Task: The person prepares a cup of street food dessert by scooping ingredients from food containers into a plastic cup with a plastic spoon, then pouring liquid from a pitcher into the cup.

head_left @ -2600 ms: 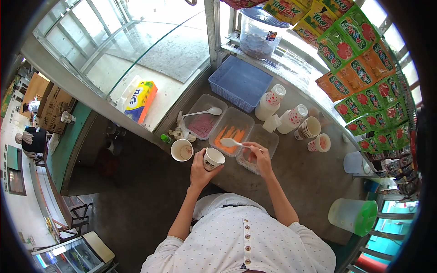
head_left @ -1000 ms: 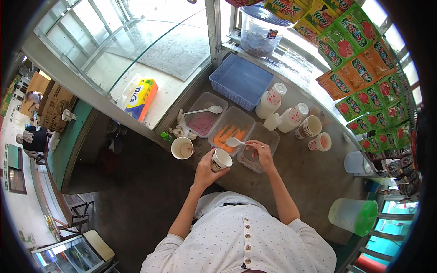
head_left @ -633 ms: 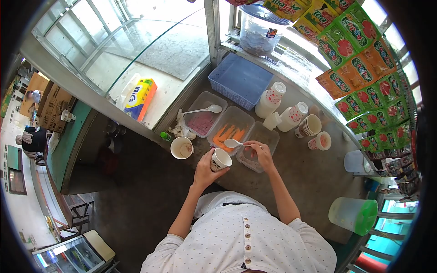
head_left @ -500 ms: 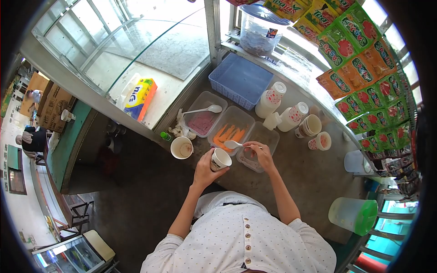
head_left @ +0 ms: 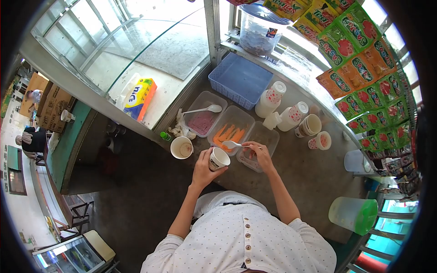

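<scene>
My left hand (head_left: 204, 170) is wrapped round a white paper cup (head_left: 220, 159), its mouth tilted up toward me. In my right hand (head_left: 259, 154) is a white plastic spoon (head_left: 231, 144), pinched by the handle. The spoon's bowl is over the near edge of a clear tub of orange shreds (head_left: 230, 133). Left of it stands a tub of pinkish-purple stuff (head_left: 201, 122) with another white spoon (head_left: 203, 109) lying across it. A third clear tub (head_left: 268, 141) sits under my right hand, its contents partly hidden. Another paper cup (head_left: 182, 148), with brown residue inside, stands left of my left hand.
Behind the tubs is a blue plastic basket (head_left: 241, 82). White bottles (head_left: 266, 105) with cups on top and stacked paper cups (head_left: 309, 125) line the right side. Drink sachets (head_left: 359, 68) hang upper right. A green-lidded container (head_left: 353, 215) stands at the right edge.
The spoon in my right hand has shifted slightly left. My left hand and its cup have moved a little to the left as well.
</scene>
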Motion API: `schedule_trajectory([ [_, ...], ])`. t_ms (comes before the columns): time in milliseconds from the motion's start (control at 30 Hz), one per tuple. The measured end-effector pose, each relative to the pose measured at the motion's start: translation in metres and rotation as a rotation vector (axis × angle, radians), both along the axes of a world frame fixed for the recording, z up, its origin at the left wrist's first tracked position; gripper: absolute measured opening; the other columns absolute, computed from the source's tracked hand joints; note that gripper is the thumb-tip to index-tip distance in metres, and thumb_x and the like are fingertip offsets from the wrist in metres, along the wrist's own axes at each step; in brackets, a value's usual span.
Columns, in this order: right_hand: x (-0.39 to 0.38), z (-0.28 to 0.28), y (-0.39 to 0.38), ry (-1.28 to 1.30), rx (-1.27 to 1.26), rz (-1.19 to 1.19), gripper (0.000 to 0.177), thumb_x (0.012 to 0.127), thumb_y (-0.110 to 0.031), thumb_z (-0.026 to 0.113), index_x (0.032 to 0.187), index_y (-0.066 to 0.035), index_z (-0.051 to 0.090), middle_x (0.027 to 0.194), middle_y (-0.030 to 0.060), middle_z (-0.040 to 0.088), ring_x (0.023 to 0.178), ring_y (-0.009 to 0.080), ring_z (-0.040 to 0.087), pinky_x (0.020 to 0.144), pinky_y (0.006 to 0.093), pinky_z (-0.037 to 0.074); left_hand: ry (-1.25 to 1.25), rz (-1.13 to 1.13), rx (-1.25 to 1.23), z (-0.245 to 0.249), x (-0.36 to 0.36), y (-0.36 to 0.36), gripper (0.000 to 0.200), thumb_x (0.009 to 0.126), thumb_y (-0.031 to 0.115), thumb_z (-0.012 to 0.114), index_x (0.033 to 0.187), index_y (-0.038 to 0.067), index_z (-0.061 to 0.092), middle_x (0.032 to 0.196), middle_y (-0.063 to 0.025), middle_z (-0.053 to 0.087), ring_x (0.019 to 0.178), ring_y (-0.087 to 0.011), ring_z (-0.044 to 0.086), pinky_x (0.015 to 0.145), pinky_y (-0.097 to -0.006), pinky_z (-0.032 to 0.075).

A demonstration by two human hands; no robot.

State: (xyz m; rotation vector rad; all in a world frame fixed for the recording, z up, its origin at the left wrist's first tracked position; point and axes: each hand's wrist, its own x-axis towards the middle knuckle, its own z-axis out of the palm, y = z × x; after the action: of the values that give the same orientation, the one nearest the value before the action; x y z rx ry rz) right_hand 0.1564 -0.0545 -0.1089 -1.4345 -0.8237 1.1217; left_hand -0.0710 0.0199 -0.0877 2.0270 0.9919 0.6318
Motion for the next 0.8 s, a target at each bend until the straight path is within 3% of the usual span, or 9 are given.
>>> schedule_trajectory([
  [800, -0.0073, -0.0025, 0.0048, 0.023, 0.026, 0.017, 0.033, 0.093, -0.019, 0.042, 0.108, -0.001, 0.065, 0.085, 0.0048, 0.064, 0.062, 0.0062, 0.049, 0.059, 0.0197, 0.043, -0.01, 0.014, 0.028, -0.0013, -0.0029, 0.0013, 0.074, 0.065, 0.029, 0.081, 0.125, 0.002, 0.047, 0.113, -0.0156, 0.053, 0.102, -0.0315, 0.056, 0.086, -0.0388, 0.047],
])
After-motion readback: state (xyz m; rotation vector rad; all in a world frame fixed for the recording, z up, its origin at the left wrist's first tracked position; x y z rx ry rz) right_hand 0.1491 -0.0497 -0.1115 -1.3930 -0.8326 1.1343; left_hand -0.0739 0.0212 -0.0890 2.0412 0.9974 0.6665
